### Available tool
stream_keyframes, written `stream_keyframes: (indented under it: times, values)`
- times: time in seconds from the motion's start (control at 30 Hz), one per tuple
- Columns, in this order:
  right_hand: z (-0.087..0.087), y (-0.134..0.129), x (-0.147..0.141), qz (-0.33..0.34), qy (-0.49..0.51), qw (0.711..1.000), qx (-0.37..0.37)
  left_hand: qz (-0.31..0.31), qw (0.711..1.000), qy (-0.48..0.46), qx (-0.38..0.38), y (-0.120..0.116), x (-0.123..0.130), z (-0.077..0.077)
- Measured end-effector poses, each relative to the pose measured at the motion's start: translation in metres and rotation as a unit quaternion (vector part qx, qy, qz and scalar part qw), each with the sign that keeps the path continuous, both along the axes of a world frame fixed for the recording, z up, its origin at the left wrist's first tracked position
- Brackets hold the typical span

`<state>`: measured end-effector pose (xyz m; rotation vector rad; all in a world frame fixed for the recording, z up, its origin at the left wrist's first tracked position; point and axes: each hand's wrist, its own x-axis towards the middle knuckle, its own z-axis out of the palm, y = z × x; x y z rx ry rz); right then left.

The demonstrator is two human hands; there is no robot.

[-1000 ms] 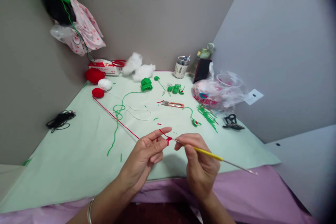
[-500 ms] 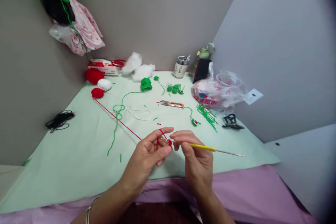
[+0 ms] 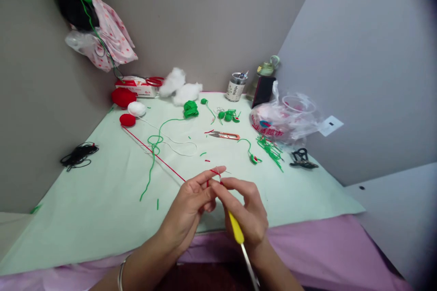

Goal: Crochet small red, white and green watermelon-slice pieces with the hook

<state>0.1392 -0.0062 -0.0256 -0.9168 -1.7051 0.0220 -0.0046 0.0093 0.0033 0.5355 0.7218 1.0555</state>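
Observation:
My right hand [image 3: 246, 211] is closed around a crochet hook [image 3: 236, 227] with a yellow handle, its rear metal end pointing down towards me. Against it, my left hand [image 3: 191, 202] pinches a small piece of red crochet, mostly hidden by the fingers. Red yarn [image 3: 153, 154] passes over the raised left index finger and runs back to a red yarn ball [image 3: 127, 120] at the table's left. The hook's front tip is at the yarn near that index finger.
Orange thread snips [image 3: 224, 135] lie beyond my hands, near green crocheted pieces [image 3: 228, 116] and a green yarn bundle [image 3: 190, 109]. A plastic bag [image 3: 287, 118], black clips [image 3: 302, 159] and cut green strands [image 3: 269, 150] are at right; black cord [image 3: 79, 157] lies left.
The crochet hook has swung from pointing right to pointing down towards me. My right hand has turned and moved left, closer to the left fingers, covering the red piece.

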Motion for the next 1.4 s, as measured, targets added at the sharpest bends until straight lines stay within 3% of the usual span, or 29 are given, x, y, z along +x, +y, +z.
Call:
stream_keyframes:
  times: [0.1,0.23,0.3,0.37,0.43,0.47,0.53,0.6,0.7,0.77,0.83,0.97,1.13,1.27,1.4]
  values:
    - [0.005,0.002,0.005,0.040,0.100,0.991,-0.074,-0.014,0.999,-0.039,-0.028,0.004,-0.005,-0.001]
    - [0.016,0.005,0.008,0.092,0.257,0.947,-0.168,0.031,0.999,0.007,0.009,0.005,-0.007,0.000]
    - [0.016,0.005,0.005,0.094,0.222,0.957,-0.160,0.063,0.996,0.046,0.041,0.002,-0.004,0.000]
    - [0.012,0.004,0.000,0.063,0.117,0.986,-0.096,0.081,0.993,0.064,0.061,-0.002,0.000,0.000]
    - [0.008,0.002,-0.003,0.027,0.050,0.998,-0.019,0.065,0.994,0.061,0.059,-0.005,0.002,0.000]
    - [0.007,0.002,-0.004,0.021,0.051,0.998,-0.004,0.049,0.996,0.057,0.055,-0.005,0.003,0.000]
    - [0.006,0.002,-0.003,0.038,0.112,0.992,-0.041,0.021,0.997,0.054,0.046,-0.004,0.002,0.002]
    - [0.007,0.004,0.000,0.078,0.201,0.969,-0.119,0.009,0.997,0.057,0.044,-0.002,-0.001,0.004]
    - [0.010,0.011,0.006,0.150,0.314,0.913,-0.215,0.005,0.997,0.067,0.042,0.001,-0.004,0.007]
    - [0.011,0.013,0.009,0.184,0.357,0.880,-0.253,0.000,0.997,0.070,0.043,0.002,-0.006,0.008]
    - [0.012,0.013,0.010,0.200,0.367,0.868,-0.269,0.002,0.996,0.075,0.048,0.002,-0.008,0.009]
    - [0.019,0.006,0.012,0.179,0.293,0.909,-0.235,0.014,0.993,0.093,0.068,0.001,-0.012,0.008]
    - [0.023,-0.001,0.013,0.106,0.059,0.990,-0.077,0.035,0.990,0.107,0.090,0.000,-0.014,0.005]
    - [0.015,0.002,0.009,0.044,-0.121,0.991,0.040,0.028,0.995,0.062,0.067,0.000,-0.013,0.006]
    - [0.014,0.002,0.004,0.024,-0.070,0.997,0.025,-0.025,0.999,-0.029,-0.010,0.001,-0.015,0.008]
